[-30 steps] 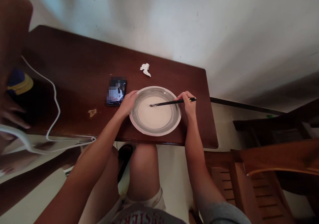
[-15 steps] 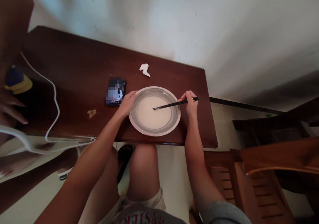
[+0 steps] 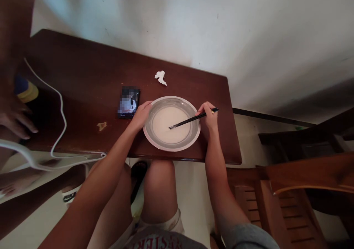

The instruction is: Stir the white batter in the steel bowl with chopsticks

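A wide metal bowl of white liquid stands near the front edge of a dark wooden table. My left hand grips the bowl's left rim. My right hand holds a pair of dark chopsticks at the bowl's right side. Their tips dip into the white liquid near the bowl's middle.
A phone lies left of the bowl, a crumpled white tissue behind it. A white cable runs over the table's left part. Another person's hand rests at the far left. Wooden chairs stand to the right.
The chopstick tips have swept from the far side of the liquid toward the near side, tilting downward. My left hand has stayed on the rim. The other person's hand has shifted slightly.
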Available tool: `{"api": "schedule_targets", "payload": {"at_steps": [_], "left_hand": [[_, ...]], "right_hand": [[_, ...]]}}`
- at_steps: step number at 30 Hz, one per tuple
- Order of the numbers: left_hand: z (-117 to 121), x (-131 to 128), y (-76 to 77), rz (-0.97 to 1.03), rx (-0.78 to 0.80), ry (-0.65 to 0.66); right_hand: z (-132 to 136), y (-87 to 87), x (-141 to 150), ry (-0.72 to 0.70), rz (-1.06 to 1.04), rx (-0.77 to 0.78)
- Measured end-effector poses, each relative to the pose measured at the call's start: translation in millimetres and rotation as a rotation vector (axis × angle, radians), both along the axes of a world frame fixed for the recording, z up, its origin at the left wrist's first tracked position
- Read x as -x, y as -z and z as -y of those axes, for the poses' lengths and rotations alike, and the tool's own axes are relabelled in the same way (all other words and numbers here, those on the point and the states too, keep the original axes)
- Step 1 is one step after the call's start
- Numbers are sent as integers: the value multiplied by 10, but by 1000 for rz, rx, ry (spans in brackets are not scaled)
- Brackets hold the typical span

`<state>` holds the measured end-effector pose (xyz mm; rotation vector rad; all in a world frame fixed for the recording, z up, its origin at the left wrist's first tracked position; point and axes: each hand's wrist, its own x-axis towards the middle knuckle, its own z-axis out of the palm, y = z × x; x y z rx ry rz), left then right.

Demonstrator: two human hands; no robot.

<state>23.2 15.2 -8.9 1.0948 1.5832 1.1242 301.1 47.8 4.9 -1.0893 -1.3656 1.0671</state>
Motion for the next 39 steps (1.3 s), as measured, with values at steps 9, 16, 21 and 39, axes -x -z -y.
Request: {"api": "schedule_targets", "payload": {"at_steps": [9,16,21,39], "left_hand": [[5,-10,-10,-5,-11,6],[13,-11,-27,-5,-1,11],[8,-14,-27,-12,4,6],[10,-6,-19,-12,1,9]], "right_hand": [[-17,4,-29,86,-9,-53],[32,-29,26,-142,82,-27],[-5,-23,-23,77,33,-79],[24,-9,4,-47,15,-19]]}}
